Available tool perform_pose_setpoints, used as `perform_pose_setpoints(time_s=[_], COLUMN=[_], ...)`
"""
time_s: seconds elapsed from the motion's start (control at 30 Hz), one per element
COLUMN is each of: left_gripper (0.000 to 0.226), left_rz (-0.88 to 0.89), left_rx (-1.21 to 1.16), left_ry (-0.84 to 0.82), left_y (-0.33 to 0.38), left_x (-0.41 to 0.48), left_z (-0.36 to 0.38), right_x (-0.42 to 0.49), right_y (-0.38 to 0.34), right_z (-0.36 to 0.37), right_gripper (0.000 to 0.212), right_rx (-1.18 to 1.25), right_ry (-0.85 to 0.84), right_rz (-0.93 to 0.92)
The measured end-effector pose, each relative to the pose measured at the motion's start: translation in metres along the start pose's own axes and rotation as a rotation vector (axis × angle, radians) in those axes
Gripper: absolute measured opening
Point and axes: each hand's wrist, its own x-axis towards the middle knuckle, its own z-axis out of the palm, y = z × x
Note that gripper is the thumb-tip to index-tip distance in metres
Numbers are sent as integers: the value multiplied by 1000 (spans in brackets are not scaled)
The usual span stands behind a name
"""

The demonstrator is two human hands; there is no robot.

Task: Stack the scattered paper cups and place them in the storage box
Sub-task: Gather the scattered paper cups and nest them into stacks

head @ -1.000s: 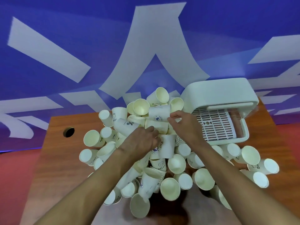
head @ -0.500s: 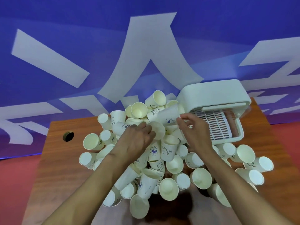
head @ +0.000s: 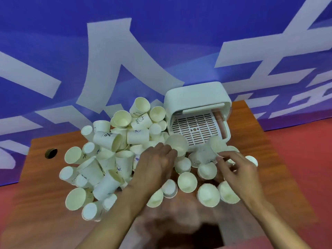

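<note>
A heap of several white paper cups (head: 109, 155) lies scattered on the wooden table (head: 41, 177), most on their sides. The white storage box (head: 195, 97) stands at the back right, its front open onto a slotted tray (head: 195, 129). My left hand (head: 156, 166) grips one paper cup (head: 177, 145) with its mouth facing me, just in front of the box. My right hand (head: 235, 171) pinches a second, blurred cup (head: 211, 150) by its lower end, a little to the right of the first. The two cups are apart.
A round cable hole (head: 50, 153) sits near the table's left edge. Behind the table hangs a blue banner with white shapes (head: 125, 56). Red floor (head: 296, 150) lies to the right. More loose cups (head: 208, 194) lie between my forearms.
Both hands have moved right, off the top of the heap to the box's front. The right hand carried a cup there; the left hand now grips one too.
</note>
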Motion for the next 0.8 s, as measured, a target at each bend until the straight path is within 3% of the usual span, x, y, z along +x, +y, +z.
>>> perform_pose_setpoints(time_s=[0.37, 0.8], left_gripper=[12, 17], left_rz=[42, -30], left_rx=[-171, -108], left_ry=[-163, -233], left_y=[137, 166], left_x=[-25, -46], left_z=[56, 68], right_x=[-72, -92], right_y=[80, 125], right_z=[-70, -55], right_gripper=[12, 6], right_rx=[-274, -257], right_ry=[-101, -277], right_rz=[-170, -331])
